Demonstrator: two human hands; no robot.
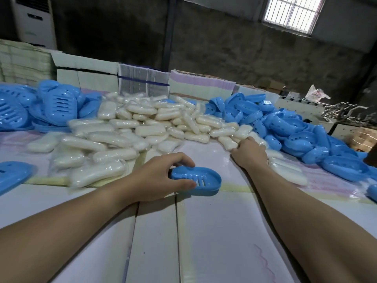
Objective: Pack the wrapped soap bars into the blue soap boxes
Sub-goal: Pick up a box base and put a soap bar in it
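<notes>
Left hand (157, 176) gripping blue soap box base (196, 181), long axis 3 o'clock; right hand (250, 153) pinching wrapped soap bar (231, 142) at 1 o'clock.

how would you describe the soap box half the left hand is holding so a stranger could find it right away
Start from the big heap of wrapped white soap bars mid-table, then come toward the camera. There the left hand grips one blue slotted box half, open side up, lying alone on the white table, apart from the blue piles at either side.
</notes>
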